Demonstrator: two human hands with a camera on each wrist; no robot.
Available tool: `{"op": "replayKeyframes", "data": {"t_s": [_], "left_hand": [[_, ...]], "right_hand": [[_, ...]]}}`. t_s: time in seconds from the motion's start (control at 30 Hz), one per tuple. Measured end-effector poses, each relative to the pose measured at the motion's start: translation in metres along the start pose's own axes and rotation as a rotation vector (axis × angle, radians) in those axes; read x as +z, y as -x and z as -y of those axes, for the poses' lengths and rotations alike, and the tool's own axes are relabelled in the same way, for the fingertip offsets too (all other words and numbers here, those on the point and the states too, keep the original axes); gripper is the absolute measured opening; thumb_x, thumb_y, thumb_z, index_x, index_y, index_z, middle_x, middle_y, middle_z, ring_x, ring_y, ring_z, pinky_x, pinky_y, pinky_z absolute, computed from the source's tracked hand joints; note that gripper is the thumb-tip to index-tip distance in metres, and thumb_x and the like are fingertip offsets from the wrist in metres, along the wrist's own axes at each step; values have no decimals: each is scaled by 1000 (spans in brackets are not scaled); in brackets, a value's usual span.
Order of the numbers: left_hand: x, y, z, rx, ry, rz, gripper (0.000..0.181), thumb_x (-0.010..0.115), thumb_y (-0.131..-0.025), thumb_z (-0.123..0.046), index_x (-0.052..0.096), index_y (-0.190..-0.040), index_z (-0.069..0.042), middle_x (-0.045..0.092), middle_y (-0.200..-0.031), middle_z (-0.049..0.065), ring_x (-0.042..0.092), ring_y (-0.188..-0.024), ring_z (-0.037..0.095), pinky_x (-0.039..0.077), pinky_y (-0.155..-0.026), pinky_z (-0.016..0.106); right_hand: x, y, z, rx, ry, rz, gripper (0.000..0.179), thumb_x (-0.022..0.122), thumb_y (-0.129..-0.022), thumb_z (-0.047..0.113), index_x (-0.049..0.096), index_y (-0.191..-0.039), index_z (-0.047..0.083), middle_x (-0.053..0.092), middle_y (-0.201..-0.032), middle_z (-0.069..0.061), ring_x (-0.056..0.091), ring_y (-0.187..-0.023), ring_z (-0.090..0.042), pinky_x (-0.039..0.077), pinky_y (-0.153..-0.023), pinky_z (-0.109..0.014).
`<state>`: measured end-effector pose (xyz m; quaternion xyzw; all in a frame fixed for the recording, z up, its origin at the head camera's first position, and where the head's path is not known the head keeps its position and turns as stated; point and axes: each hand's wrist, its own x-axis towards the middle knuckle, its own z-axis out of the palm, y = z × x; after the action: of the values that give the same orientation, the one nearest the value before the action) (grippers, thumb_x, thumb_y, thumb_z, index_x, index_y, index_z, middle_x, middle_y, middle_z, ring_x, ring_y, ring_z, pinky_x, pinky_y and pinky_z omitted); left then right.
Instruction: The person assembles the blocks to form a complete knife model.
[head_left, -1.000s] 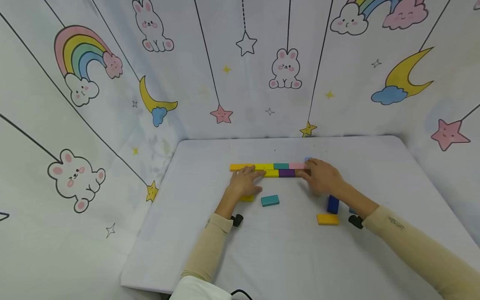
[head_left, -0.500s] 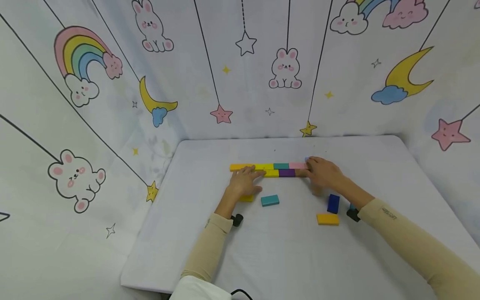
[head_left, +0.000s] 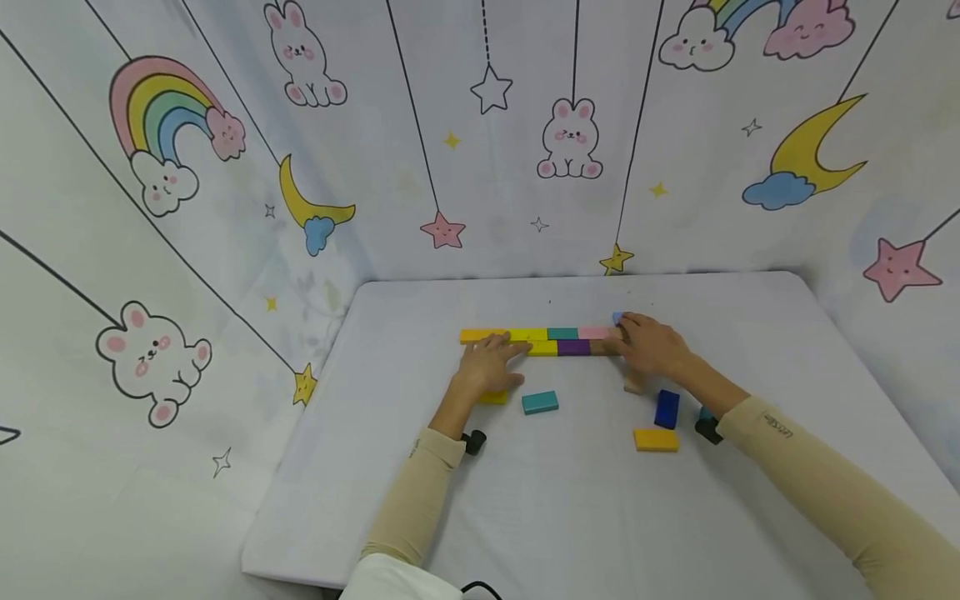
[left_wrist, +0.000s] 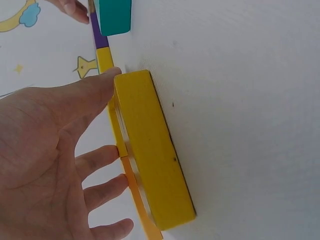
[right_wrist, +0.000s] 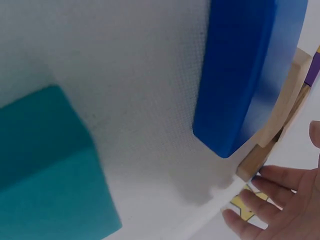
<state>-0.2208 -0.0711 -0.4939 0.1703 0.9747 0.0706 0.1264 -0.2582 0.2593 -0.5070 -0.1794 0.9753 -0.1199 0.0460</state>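
A long double line of coloured wooden blocks crosses the table, with orange (head_left: 474,336), teal (head_left: 562,333) and pink (head_left: 592,333) blocks in the back line. The front line shows yellow (head_left: 543,348), purple (head_left: 573,347) and brown (head_left: 602,347) blocks. My left hand (head_left: 486,367) rests with spread fingers along the line's left part; in the left wrist view its fingertips touch the orange and yellow pieces. At the right end is my right hand (head_left: 651,343), fingers extended, fingertips right at the end of a wooden block (right_wrist: 253,161). A light blue block (head_left: 617,317) peeks out behind them.
Loose on the table (head_left: 555,500) are a teal block (head_left: 540,402), a dark blue block (head_left: 667,409), an orange-yellow block (head_left: 656,440) and a tan block (head_left: 634,382). Another yellow block (left_wrist: 155,150) lies beneath my left hand, another teal one (right_wrist: 55,170) by my right wrist.
My right hand has shifted slightly right and back, its thumb coming off the brown block's front. More of the brown and tan blocks shows. The left hand stays in place.
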Motion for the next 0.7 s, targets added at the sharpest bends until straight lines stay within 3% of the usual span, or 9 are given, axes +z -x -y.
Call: {"op": "replayKeyframes", "data": {"t_s": [0.7], "left_hand": [[1,-3,0,-11,0,10,64,66,-102,-46,40,-160,-41,29,-171,4,25,-157,30,17,-125,65]], "right_hand": [[-9,8,-19,58,-24,40,78,39,-111,51,34,-156,-12,30,-160,-38,28,-148,-54,31,-115,-71]]}}
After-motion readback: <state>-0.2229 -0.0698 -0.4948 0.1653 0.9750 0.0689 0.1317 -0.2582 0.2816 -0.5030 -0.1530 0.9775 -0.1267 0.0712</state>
